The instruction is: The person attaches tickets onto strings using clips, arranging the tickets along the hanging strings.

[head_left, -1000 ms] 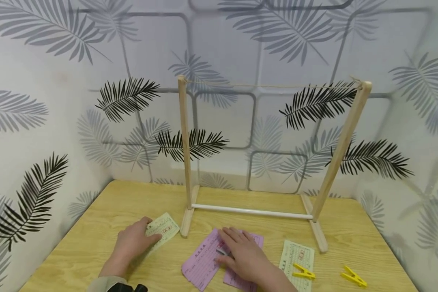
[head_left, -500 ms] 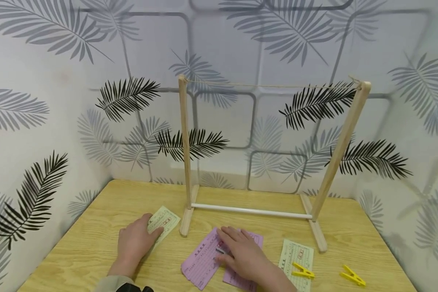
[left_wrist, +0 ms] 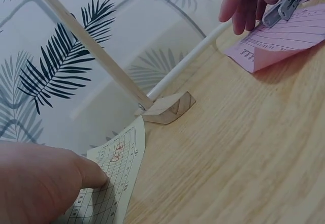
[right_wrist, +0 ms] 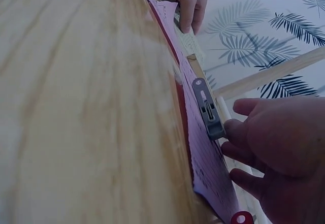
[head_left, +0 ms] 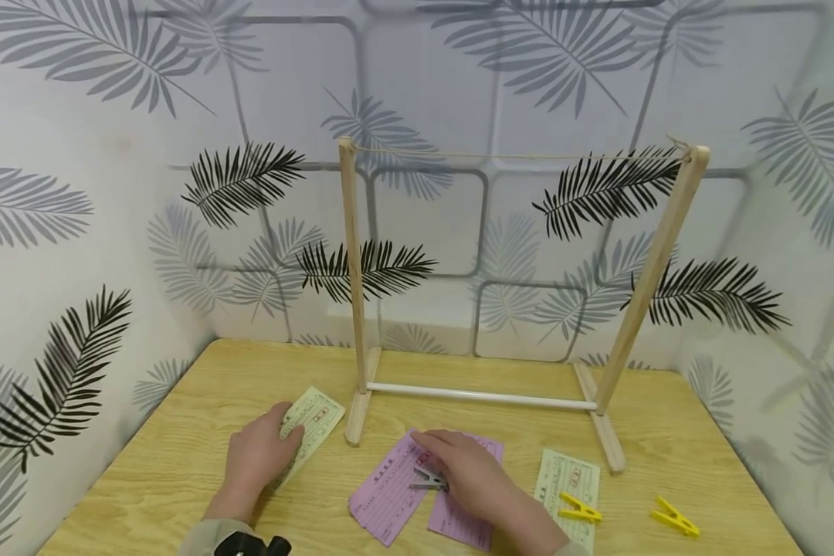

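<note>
In the head view my left hand (head_left: 255, 457) holds a pale green printed slip (head_left: 318, 423) at the table's left, its thumb on the paper's face. The left wrist view shows that thumb (left_wrist: 91, 173) over the grid. My right hand (head_left: 478, 480) hovers over two pink printed slips (head_left: 384, 502), fingers bent loosely beside a grey clothespin (head_left: 427, 479) lying on them. From the right wrist view, a fingertip is at the end of the clothespin (right_wrist: 207, 107); whether it touches is unclear. Part of the pink paper is hidden under this hand.
A wooden frame (head_left: 645, 286) with a string (head_left: 514, 156) across its top stands behind the slips. Right of my right hand lies another green slip (head_left: 561, 472) with a yellow clothespin (head_left: 580, 508) on it. A second yellow clothespin (head_left: 674, 517) lies farther right.
The left hand has shifted slightly right and turned the green slip a little. My right hand's fingers have drawn in from lying spread on the pink slips, showing more of the grey clothespin.
</note>
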Action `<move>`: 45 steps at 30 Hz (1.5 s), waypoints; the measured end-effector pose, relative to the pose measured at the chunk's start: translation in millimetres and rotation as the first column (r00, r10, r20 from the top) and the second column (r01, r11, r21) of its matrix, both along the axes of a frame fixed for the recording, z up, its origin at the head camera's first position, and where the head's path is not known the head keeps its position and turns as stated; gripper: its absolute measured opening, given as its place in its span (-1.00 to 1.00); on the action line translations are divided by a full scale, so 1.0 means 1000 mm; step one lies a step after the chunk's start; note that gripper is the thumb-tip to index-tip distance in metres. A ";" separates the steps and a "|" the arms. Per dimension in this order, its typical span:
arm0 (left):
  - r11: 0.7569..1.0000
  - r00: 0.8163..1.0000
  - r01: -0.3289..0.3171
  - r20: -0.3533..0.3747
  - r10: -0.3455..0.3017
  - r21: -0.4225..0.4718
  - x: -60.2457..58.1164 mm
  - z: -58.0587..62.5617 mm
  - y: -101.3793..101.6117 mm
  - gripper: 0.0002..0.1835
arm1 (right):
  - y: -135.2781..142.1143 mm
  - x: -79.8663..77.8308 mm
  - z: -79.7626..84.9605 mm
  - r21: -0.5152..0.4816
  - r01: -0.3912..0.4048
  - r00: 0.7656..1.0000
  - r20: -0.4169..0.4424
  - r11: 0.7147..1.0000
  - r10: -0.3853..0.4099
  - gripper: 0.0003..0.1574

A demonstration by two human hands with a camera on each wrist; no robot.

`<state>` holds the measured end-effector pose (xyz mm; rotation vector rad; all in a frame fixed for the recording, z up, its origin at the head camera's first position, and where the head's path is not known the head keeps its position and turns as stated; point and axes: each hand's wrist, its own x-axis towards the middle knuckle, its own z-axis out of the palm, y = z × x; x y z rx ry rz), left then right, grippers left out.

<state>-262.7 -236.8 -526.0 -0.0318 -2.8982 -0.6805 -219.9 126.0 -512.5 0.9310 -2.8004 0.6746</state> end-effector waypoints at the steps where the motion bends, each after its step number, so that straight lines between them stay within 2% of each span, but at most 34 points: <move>1: 1.000 1.000 -0.001 -0.004 0.001 0.002 0.000 0.000 0.000 -0.37 | 0.001 -0.001 0.000 -0.005 -0.007 1.000 0.005 1.000 0.007 -0.43; 9: 1.000 1.000 -0.011 -0.010 0.011 0.008 0.000 0.000 0.002 -0.40 | 0.008 -0.005 -0.001 -0.027 -0.080 0.993 0.088 0.996 0.082 -0.50; 16: 1.000 1.000 -0.007 -0.031 0.008 0.017 -0.004 0.000 0.002 -0.42 | 0.012 -0.008 0.000 -0.001 -0.140 0.987 0.076 0.990 0.140 -0.43; 19: 1.000 0.999 -0.008 -0.032 0.009 0.012 -0.004 -0.003 0.001 -0.43 | 0.013 -0.007 0.000 -0.003 -0.154 0.983 0.097 0.988 0.154 -0.44; 25: 1.000 0.999 -0.012 -0.036 0.012 0.000 -0.003 -0.006 -0.001 -0.44 | 0.013 -0.006 0.000 -0.014 -0.153 0.980 0.129 0.988 0.153 -0.51; 33: 1.000 0.999 -0.020 -0.043 0.020 -0.002 -0.002 -0.003 -0.001 -0.44 | 0.014 -0.008 0.001 -0.034 -0.168 0.974 0.147 0.985 0.171 -0.53; 38: 1.000 0.999 -0.022 -0.044 0.022 0.003 -0.001 -0.002 0.001 -0.45 | 0.014 -0.008 0.000 -0.046 -0.141 0.974 0.174 0.989 0.147 -0.65; 45: 1.000 0.999 -0.025 -0.045 0.025 0.009 -0.001 -0.004 0.001 -0.45 | 0.012 -0.007 -0.001 -0.052 -0.121 0.979 0.157 0.991 0.127 -0.86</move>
